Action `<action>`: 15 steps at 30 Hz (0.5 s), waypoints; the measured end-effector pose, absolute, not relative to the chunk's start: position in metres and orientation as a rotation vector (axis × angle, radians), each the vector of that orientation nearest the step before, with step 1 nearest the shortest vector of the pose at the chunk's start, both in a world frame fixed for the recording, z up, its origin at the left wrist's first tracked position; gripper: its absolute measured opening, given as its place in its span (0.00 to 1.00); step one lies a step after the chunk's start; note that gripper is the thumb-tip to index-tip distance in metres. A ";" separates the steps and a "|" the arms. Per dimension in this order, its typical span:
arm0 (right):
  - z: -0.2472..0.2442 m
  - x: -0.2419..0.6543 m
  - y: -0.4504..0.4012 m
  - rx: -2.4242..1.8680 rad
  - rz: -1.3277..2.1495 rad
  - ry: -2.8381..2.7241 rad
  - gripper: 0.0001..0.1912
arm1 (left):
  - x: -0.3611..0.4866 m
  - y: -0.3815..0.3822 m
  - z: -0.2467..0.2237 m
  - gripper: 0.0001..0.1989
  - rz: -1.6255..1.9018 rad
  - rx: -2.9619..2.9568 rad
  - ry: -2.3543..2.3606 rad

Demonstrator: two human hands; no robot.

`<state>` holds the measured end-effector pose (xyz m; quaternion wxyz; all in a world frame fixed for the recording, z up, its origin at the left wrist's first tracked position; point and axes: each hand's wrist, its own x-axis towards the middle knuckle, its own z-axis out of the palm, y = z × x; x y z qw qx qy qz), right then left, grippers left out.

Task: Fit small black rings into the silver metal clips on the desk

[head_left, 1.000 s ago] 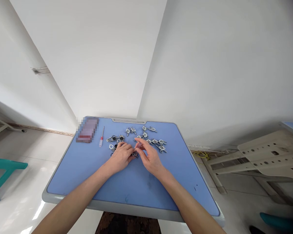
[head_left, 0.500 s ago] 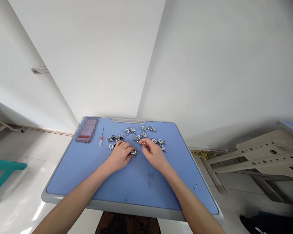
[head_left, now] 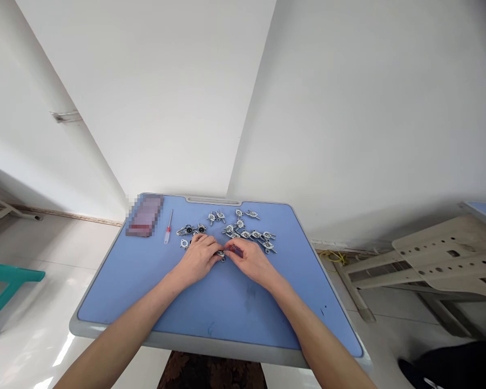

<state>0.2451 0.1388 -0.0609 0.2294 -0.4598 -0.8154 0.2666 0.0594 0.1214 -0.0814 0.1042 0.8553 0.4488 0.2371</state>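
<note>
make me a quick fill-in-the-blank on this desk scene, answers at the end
The tabletop is coloured ____.
The screwdriver lying on it points its metal shaft toward the ____.
That screwdriver lies to the ____ of both hands.
A small metal part is at the fingertips of the left hand, with the ____ hand close beside it.

Missing words: blue; wall; left; right

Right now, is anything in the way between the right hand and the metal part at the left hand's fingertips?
Nothing visible is. The right hand has its fingertips close beside the metal part at the left hand's fingertips. The screwdriver lies well off to the left.
</note>
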 end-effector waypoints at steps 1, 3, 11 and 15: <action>-0.062 0.245 0.139 -1.254 0.714 -2.251 0.05 | 0.060 0.121 -0.082 0.06 0.697 2.520 1.322; -0.064 0.244 0.139 -1.246 0.661 -2.269 0.05 | 0.060 0.121 -0.082 0.05 0.700 2.515 1.327; -0.073 0.241 0.135 -1.302 0.447 -2.323 0.06 | 0.061 0.122 -0.083 0.05 0.716 2.483 1.337; -0.075 0.241 0.134 -1.324 0.424 -2.327 0.06 | 0.061 0.122 -0.083 0.05 0.725 2.473 1.343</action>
